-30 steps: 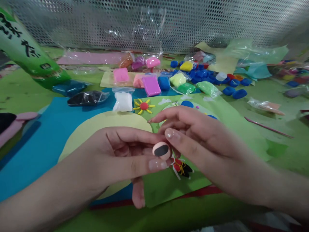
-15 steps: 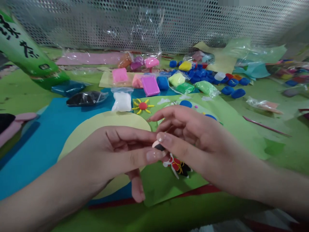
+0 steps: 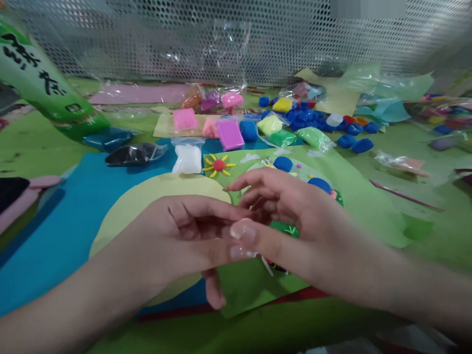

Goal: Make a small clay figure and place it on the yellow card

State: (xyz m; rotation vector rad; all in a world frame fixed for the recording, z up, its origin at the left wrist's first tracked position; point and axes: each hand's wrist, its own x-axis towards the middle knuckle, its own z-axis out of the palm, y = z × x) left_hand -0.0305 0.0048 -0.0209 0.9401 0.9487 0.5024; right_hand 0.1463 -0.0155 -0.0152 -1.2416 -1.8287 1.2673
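Observation:
My left hand (image 3: 191, 241) and my right hand (image 3: 291, 221) meet above a green picture sheet (image 3: 243, 292), thumbs and fingertips pinched together. A small pale-pink and black clay piece, seen between them earlier, is now covered by the fingers. Partly hidden beneath my right hand is a red, black and white clay figure (image 3: 275, 266). A clay sun (image 3: 219, 165) with yellow rays decorates the sheet, and blue clay shapes (image 3: 320, 185) show past my right knuckles. Left of the sheet, a pale yellow paper shape (image 3: 121, 231) lies on blue paper (image 3: 62, 211).
Clay packs line the back, among them white (image 3: 187, 158), black (image 3: 134, 154) and purple (image 3: 230, 134) ones. A green tea bottle (image 3: 51, 83) leans at left. Several blue clay lumps (image 3: 306, 117) and a thin pink stick (image 3: 405, 195) lie at right. Perforated metal (image 3: 184, 44) stands behind.
My right thumb has moved left and down over my left thumb tip, covering the small clay piece. The view has shifted slightly; more blue clay shapes show past my right hand.

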